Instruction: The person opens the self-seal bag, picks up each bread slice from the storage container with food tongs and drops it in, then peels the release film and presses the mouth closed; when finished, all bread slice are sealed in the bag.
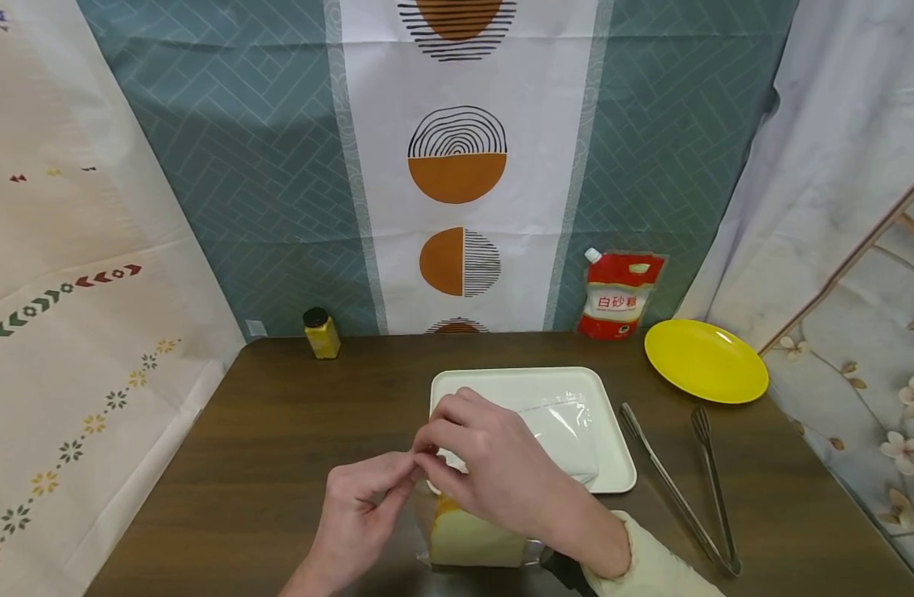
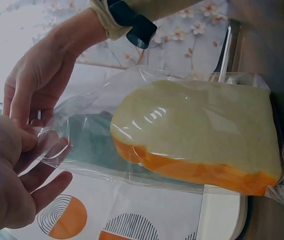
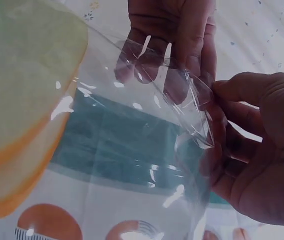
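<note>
A clear plastic bag (image 2: 86, 135) stands near the table's front edge, holding a thick pale bread piece with an orange-brown crust (image 2: 197, 125). Above the bread, the bag's upper part is bare film. My left hand (image 1: 360, 506) pinches the top edge of the bag between thumb and forefinger; its other fingers lie loosely behind the film in the right wrist view. Close beside it, fingertips nearly meeting, my right hand (image 1: 494, 464) pinches the same edge. In the head view the right hand and forearm cover part of the bread and bag.
Behind the hands lies a white tray (image 1: 614, 464) with a clear packet of something white (image 1: 565, 435). Metal tongs (image 1: 677, 489) lie open to its right. Farther back are a yellow plate (image 1: 707, 361), a red sugar pouch (image 1: 617, 298) and a yellow black-capped bottle (image 1: 323, 336).
</note>
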Demonstrator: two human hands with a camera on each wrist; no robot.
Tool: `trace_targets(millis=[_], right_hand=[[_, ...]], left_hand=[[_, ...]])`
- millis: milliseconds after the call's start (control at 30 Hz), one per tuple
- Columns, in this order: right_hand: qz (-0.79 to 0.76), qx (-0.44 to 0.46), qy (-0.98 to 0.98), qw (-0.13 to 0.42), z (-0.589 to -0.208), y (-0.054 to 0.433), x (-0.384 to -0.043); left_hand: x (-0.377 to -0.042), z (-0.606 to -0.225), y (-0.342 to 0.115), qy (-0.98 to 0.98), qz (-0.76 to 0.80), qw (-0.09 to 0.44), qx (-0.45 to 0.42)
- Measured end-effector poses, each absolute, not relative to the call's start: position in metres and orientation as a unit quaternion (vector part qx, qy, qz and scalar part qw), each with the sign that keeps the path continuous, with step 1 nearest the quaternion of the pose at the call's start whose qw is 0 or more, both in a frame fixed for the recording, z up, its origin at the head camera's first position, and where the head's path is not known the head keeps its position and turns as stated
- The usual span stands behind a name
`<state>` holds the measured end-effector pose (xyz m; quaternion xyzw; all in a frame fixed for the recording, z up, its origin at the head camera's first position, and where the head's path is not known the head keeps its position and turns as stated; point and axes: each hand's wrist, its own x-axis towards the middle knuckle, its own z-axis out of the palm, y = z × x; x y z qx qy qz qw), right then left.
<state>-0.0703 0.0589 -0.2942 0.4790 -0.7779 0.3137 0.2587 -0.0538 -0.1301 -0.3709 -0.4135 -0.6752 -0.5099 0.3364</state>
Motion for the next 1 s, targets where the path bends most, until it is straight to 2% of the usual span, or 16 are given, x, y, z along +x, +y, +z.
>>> trace_targets(millis=[100, 333, 467, 667, 1000], right_hand=[[0.311, 0.487, -0.771, 0.268, -0.294, 0.06, -0.071], [0.286, 0.512, -0.738, 0.334, -0.295, 0.061, -0.075], [0.287, 0.513, -0.734, 0.34, -0.297, 0.061, -0.076], [0.302, 0.52, -0.738, 0.307, -0.3, 0.064, -0.076], [0.419, 0.515, -0.706, 0.246, -0.31, 0.066, -0.08]], left_hand=[[-0.054, -0.371, -0.13, -0.67, -0.507, 0.343, -0.419], [-0.053, -0.372, -0.129, -0.668, -0.516, 0.336, -0.419], [-0.053, -0.372, -0.128, -0.662, -0.521, 0.329, -0.427], [-0.053, -0.371, -0.129, -0.659, -0.519, 0.329, -0.434], [-0.054, -0.371, -0.128, -0.645, -0.531, 0.323, -0.444]])
